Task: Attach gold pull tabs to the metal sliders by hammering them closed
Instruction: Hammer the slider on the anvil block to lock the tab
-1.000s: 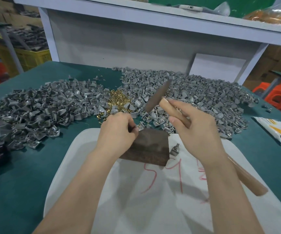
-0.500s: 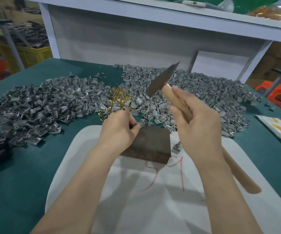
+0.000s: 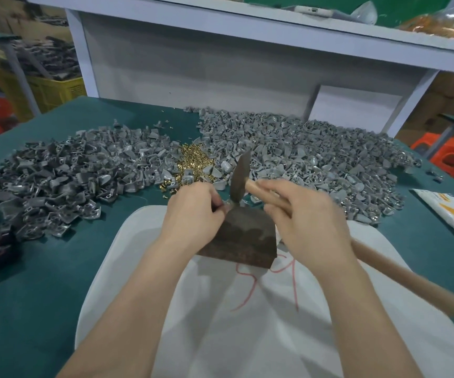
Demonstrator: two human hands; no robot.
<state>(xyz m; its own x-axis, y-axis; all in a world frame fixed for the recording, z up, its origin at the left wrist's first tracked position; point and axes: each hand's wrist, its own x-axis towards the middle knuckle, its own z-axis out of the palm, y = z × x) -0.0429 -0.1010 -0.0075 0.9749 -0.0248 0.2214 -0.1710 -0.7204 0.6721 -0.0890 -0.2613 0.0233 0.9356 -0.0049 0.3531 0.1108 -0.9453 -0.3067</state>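
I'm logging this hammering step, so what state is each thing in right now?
left hand: fingers pinch a slider on the block's far edge.
right hand: grips the hammer by its handle.
hammer: head down at the slider, blurred.
slider: held on the block, mostly hidden.
block: lying flat on the white cloth.
gold pull tabs: loose heap between grey slider piles.

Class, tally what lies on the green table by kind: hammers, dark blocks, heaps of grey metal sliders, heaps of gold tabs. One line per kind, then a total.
hammer: 1
dark block: 1
grey slider heaps: 2, the left heap and the right heap
gold tab heap: 1
Total: 5
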